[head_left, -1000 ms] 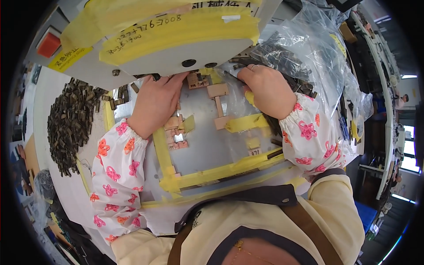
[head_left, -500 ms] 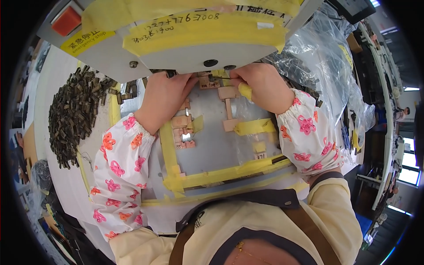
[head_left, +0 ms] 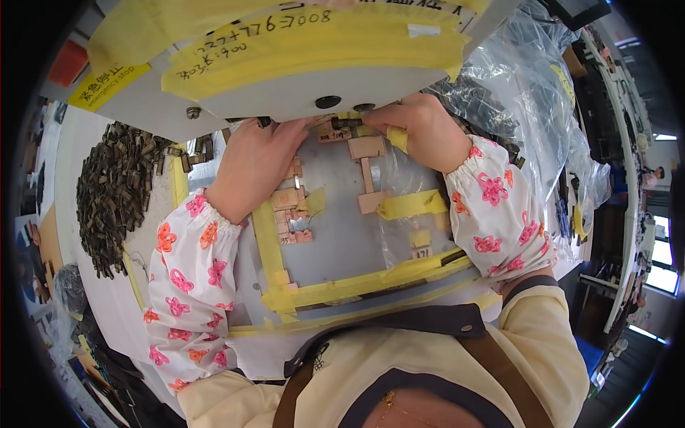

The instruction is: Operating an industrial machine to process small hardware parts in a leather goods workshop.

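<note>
Small dark part (head_left: 345, 123) pinched by right hand (head_left: 421, 132) fingers (head_left: 377, 120)

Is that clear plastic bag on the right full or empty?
Partly filled: the clear plastic bag shows small dark pieces through its crumpled film; how full, cannot tell.

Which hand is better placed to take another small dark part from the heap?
Probably the left hand: the heap of small dark parts lies on its side. The right hand is across the plate.

Light: bright, even, overhead | Shadows: soft | Focus: sharp centre | Edges: strong fisheye bending, black corners
</note>
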Available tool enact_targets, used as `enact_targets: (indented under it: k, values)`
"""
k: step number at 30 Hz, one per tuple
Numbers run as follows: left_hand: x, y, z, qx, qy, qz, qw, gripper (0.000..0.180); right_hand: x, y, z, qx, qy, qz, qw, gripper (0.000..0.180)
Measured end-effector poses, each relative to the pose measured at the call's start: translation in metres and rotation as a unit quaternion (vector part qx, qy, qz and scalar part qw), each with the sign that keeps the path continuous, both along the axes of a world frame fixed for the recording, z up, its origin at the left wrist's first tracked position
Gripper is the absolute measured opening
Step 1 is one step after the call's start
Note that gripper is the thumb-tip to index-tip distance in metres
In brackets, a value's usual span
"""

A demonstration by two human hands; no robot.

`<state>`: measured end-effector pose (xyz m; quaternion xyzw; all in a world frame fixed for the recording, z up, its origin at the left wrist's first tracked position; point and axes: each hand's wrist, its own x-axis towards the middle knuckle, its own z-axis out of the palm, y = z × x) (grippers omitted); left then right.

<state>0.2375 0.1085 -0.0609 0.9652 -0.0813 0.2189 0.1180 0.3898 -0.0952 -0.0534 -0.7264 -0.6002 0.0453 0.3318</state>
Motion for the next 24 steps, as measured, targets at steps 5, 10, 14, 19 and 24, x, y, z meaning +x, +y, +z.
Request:
enact_targets:
  k: [5,10,14,19,24]
  values:
    - [0.001,-0.003,0.003,-0.015,0.014,-0.015,1.0,0.025,0.0,0.001,-0.005,0.036,-0.012,-0.009,0.999,0.021]
    - [0.0,-0.007,0.01,0.001,0.01,-0.037,0.999,0.031,-0.005,0.002,-0.003,0.035,-0.012,-0.011,0.999,0.021]
    - [-0.002,-0.006,0.003,-0.012,0.001,-0.036,0.999,0.032,-0.005,0.001,0.004,0.019,0.016,-0.006,1.0,0.017]
    - [0.0,-0.004,0.002,-0.021,0.019,-0.017,0.999,0.032,-0.008,0.003,0.005,0.028,0.323,-0.068,0.944,0.015]
    - [0.004,-0.003,0.002,-0.049,0.031,-0.02,0.998,0.031,-0.002,0.008,-0.005,0.027,0.363,-0.074,0.928,0.017]
